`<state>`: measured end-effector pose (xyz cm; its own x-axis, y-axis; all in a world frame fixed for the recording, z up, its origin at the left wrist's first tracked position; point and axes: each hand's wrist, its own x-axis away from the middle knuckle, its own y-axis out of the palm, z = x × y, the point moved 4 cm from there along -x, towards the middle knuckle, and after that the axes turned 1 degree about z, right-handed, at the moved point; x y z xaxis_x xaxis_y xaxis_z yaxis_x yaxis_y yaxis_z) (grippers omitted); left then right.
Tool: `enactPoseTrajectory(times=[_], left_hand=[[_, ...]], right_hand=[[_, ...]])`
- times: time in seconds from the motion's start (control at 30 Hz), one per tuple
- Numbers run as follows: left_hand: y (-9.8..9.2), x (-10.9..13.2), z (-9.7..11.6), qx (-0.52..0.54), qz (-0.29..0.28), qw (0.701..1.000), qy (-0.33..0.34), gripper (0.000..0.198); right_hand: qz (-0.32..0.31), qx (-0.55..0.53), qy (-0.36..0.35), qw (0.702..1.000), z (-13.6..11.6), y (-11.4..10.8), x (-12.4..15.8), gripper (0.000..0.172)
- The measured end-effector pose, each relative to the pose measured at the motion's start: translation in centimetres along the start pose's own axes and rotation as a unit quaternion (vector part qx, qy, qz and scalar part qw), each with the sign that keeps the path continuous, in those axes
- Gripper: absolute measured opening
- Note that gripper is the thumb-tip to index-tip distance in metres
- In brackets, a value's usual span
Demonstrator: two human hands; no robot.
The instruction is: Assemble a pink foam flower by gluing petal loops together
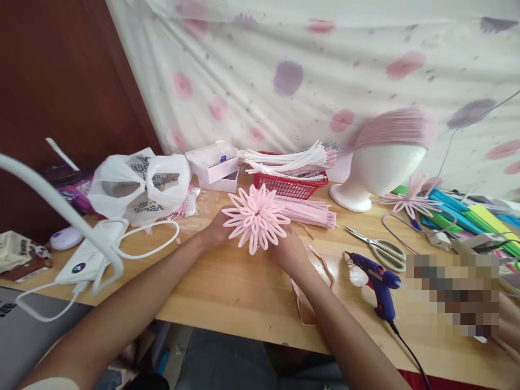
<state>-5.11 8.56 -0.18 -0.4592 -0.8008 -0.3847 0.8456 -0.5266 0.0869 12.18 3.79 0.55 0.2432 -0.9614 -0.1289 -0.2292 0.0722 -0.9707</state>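
Observation:
A pink pipe-cleaner flower (pixel 257 216) with many looped petals faces me above the middle of the table. My left hand (pixel 217 227) reaches in behind its left side, and my right hand (pixel 287 250) is behind its lower right. Between them the two hands hold the flower up, closed on it from behind; the petals cover most of my fingers. Just behind the flower lies a bundle of pink pipe cleaners (pixel 311 211). A loose pink ribbon (pixel 298 303) trails on the wood near my right wrist.
A red basket (pixel 290 187) holds white pipe cleaners. To the right are scissors (pixel 379 246), a blue glue gun (pixel 377 281), a foam head (pixel 384 168) and another person's forearm (pixel 509 319). At left are a plastic bag (pixel 140 187), a power bank (pixel 93 252) and a white cable arm (pixel 60 200).

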Motion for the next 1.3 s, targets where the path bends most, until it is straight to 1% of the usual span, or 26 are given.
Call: enactPoseTrajectory(times=[0.13,0.27,0.4,0.53,0.6,0.73,0.83,0.9,0.97,1.03,1.07,1.2,1.27,1.3], left_hand=[[0.0,-0.1,0.2,0.001,0.002,1.000,0.019,0.043],[0.0,-0.2,0.0,-0.010,-0.005,1.000,0.021,0.043],[-0.4,-0.1,-0.4,-0.008,0.005,1.000,0.009,0.044],[-0.7,0.1,-0.5,-0.002,0.020,0.999,0.025,0.037],[-0.7,0.1,-0.5,0.002,0.020,1.000,0.015,0.038],[-0.4,0.0,-0.1,0.001,0.016,1.000,-0.001,0.043],[-0.2,-0.1,0.3,-0.012,0.018,1.000,0.004,0.040],[0.0,-0.2,0.4,-0.020,0.018,1.000,0.005,0.041],[0.1,-0.1,0.4,-0.021,0.019,1.000,0.002,0.042],[0.1,-0.1,0.3,-0.019,0.018,1.000,-0.001,0.041],[0.1,0.0,0.3,-0.021,0.013,1.000,0.000,0.040],[0.3,0.2,-0.2,-0.056,-0.027,0.998,0.006,0.031],[0.4,0.3,-0.6,-0.064,-0.038,0.997,0.003,0.026],[0.5,0.3,-0.8,-0.065,-0.038,0.997,-0.002,0.025]], right_hand=[[-0.010,0.008,0.033,0.999,1.1,1.1,0.8,0.028],[0.004,-0.002,0.056,0.998,2.2,0.9,1.5,0.024],[0.002,-0.010,0.053,0.999,2.6,0.9,1.7,0.019],[0.005,-0.014,0.049,0.999,2.5,1.0,1.4,0.024],[0.015,-0.020,0.040,0.999,2.0,1.0,1.3,0.024],[0.039,-0.047,0.015,0.998,1.2,0.6,1.8,0.018],[0.054,-0.081,-0.001,0.995,1.4,0.0,2.5,0.016],[0.076,-0.123,-0.012,0.989,2.0,-0.8,2.9,0.018],[0.119,-0.203,-0.019,0.972,2.9,-1.8,3.1,0.018],[0.168,-0.305,-0.006,0.938,3.9,-2.8,3.3,0.017],[0.181,-0.353,0.008,0.918,4.4,-3.1,3.4,0.017],[0.189,-0.505,0.060,0.840,5.6,-4.0,3.9,0.015],[0.196,-0.557,0.073,0.804,5.6,-4.6,4.2,0.013],[0.198,-0.574,0.078,0.791,5.4,-5.0,4.3,0.013]])
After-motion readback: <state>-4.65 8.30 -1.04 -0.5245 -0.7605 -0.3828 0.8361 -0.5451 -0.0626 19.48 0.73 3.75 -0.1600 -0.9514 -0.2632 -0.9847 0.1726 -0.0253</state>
